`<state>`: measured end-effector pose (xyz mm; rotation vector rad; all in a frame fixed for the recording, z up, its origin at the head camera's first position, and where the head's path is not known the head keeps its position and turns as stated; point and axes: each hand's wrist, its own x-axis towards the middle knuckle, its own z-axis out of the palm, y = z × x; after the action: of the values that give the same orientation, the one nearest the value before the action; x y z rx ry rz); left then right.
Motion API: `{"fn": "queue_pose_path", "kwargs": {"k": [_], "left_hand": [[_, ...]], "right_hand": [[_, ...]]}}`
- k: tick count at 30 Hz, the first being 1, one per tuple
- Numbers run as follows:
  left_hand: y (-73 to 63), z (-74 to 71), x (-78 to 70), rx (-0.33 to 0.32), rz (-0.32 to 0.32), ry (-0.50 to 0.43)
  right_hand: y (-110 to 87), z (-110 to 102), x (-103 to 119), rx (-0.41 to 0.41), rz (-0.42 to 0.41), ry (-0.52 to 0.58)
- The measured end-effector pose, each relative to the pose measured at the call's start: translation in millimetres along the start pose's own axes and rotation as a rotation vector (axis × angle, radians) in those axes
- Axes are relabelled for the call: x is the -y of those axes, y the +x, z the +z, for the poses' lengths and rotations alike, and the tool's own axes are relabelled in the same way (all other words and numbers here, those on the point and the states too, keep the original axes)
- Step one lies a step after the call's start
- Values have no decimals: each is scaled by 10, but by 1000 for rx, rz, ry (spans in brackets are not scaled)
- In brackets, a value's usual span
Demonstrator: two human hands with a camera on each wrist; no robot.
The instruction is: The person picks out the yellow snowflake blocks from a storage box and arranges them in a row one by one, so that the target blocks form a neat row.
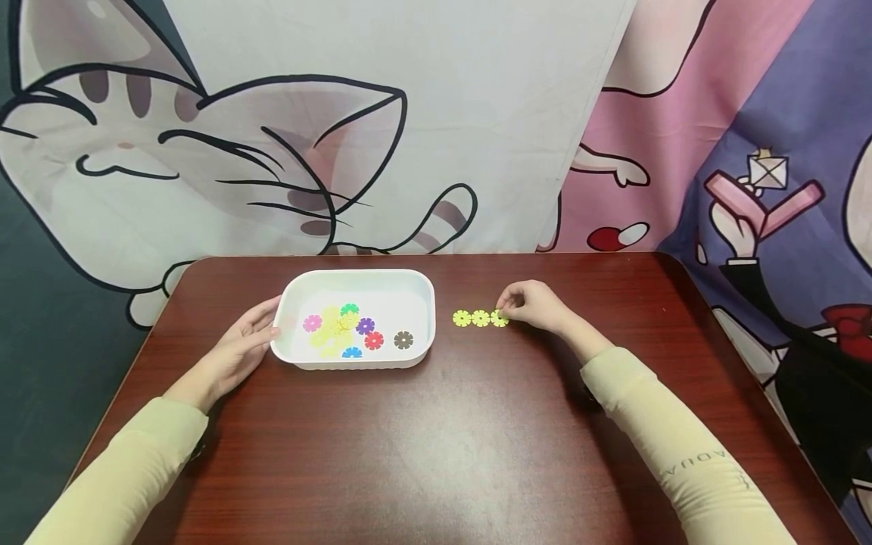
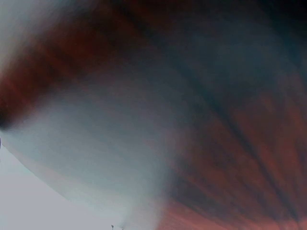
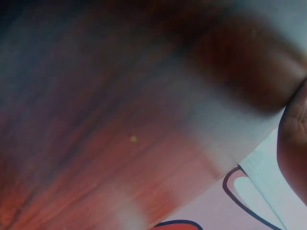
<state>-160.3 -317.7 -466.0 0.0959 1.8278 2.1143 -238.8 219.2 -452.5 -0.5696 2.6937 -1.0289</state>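
A white plastic tray (image 1: 354, 362) stands at the middle-left of the table, holding flower-shaped plastic discs: several yellow ones (image 1: 334, 333), plus pink, green, purple, red, blue and dark brown. My left hand (image 1: 238, 344) grips the tray's left end, thumb at the rim and fingers along the outer wall. To the right of the tray, three yellow flower discs lie in a row, the left one (image 1: 462, 319) beside the middle one (image 1: 480, 319). With thumb and fingertips my right hand (image 1: 534, 304) pinches the rightmost yellow flower disc (image 1: 499, 321), partly covering it. Both wrist views are blurred.
The brown wooden table (image 1: 381, 454) has its far edge just behind the tray. Behind it hangs a cartoon-printed cloth (image 1: 504, 98). In the right wrist view, part of the hand (image 3: 295, 139) shows at the right edge.
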Motion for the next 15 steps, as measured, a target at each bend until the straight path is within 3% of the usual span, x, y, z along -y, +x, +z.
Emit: {"fn": "queue_pose_path", "kwargs": {"k": [15], "left_hand": [[11,-8,13,1,8,-12]], "right_hand": [[12,10,-4,-10,15,8]]}}
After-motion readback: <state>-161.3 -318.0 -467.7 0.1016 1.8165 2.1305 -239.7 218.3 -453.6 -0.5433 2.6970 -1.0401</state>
